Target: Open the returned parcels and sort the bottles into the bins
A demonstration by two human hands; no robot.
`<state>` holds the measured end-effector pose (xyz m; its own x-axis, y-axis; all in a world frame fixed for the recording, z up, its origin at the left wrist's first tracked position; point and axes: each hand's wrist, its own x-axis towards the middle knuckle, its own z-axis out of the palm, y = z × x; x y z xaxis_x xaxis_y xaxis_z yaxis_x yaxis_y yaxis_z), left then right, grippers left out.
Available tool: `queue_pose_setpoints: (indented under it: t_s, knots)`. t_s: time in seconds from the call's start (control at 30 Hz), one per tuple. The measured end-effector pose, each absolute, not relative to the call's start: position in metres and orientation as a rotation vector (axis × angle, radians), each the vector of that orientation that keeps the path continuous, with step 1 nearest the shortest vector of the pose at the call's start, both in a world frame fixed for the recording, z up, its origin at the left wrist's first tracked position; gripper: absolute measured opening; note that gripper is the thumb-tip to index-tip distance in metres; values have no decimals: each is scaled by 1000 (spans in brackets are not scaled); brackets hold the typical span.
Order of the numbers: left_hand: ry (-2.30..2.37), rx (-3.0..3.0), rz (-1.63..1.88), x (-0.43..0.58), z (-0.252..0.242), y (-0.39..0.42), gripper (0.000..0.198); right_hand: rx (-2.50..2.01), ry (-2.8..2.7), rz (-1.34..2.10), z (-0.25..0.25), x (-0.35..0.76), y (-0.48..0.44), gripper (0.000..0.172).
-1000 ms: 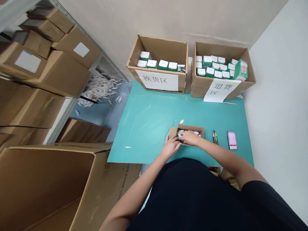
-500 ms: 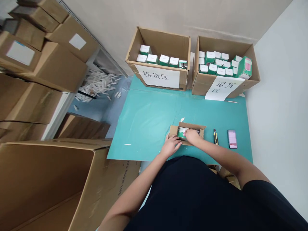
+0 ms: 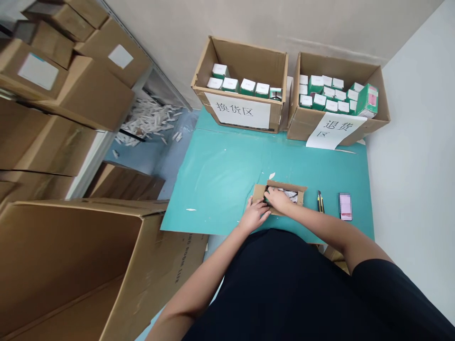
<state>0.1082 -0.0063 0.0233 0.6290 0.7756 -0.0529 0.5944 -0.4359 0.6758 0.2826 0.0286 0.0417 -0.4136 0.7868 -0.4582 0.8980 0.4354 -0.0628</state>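
A small opened cardboard box [image 3: 304,189] lies near the front edge of the teal table, its flaps folded out. My left hand [image 3: 254,217] steadies it at the near left corner, fingers bent over the side. My right hand [image 3: 278,199] reaches inside at the left end, its fingers curled down on a green box that they mostly cover. Crumpled white and dark packing [image 3: 293,195] shows in the right half of the cardboard box. To the right lie a yellow and black utility knife [image 3: 320,202] and a phone [image 3: 345,206].
Two labelled cartons stand at the back, the left one [image 3: 240,110] and the right one [image 3: 336,128], both with green-and-white boxes inside. A large open carton [image 3: 152,265] stands at the lower left. Stacked cartons [image 3: 88,92] fill the shelf on the left.
My right hand has shifted left inside the small cardboard box, over the green box, uncovering the packing at the right. My left hand stays at the corner. The view has shifted slightly.
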Motion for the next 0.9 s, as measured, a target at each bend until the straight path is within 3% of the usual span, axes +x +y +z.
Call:
queue_pose_setpoints:
  t_s: [0.17,0.33,0.5,0.7,0.9]
  knots:
    - [1063,2195,365,109,24,-6,23,1499,2226,-429,40,287,26,29]
    - [1046,2226,366,109,27,-5,24,1605,2063,-479,32,275,40,38]
    - [1065,2222,320,107,29,-3,26,1680,1983,-573,31,269,48,33]
    - [1046,2161,317,112,26,-10,33,1730,2069,-583,50,298,25,54]
    - [1200,1983,547,129,20,-12,45,1717,2110,-654,51,317,15,55]
